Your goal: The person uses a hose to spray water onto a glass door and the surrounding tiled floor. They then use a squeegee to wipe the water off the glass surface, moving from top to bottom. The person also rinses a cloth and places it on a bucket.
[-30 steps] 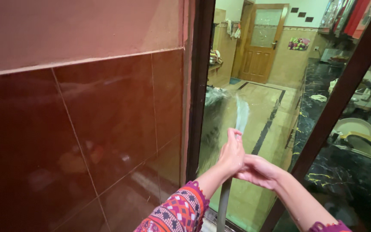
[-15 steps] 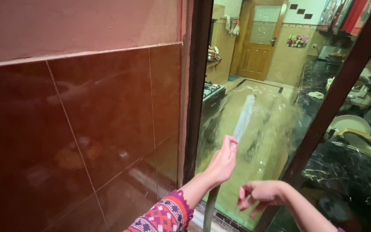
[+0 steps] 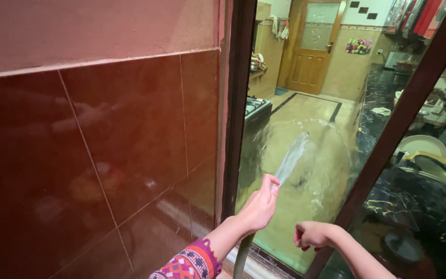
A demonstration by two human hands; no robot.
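Change since earlier: right hand (image 3: 313, 235) lowered and drawn off the hose, now curled lower centre-right; water jet swung further right across the floor.
Left hand (image 3: 260, 204): lower centre of frame, clamped round the hose (image 3: 240, 257) end, thumb pressed over the mouth.
Right hand: loosely closed, holding nothing, just beside the dark door frame (image 3: 398, 129), apart from the left hand.
Hose: grey, rising from the bottom edge into the left hand.
Water jet (image 3: 292, 155): fanning up and right from the thumb, splashing over the wet beige floor (image 3: 311, 119).
Left of frame: glossy red-brown wall tiles (image 3: 104, 155).
Right edge: dark marble counter (image 3: 388, 206) carrying plates (image 3: 429, 150).
Upper centre: wooden door (image 3: 313, 46); stove (image 3: 256, 108) left of the floor.
Sleeve (image 3: 192, 261): patterned pink and orange, bottom centre.
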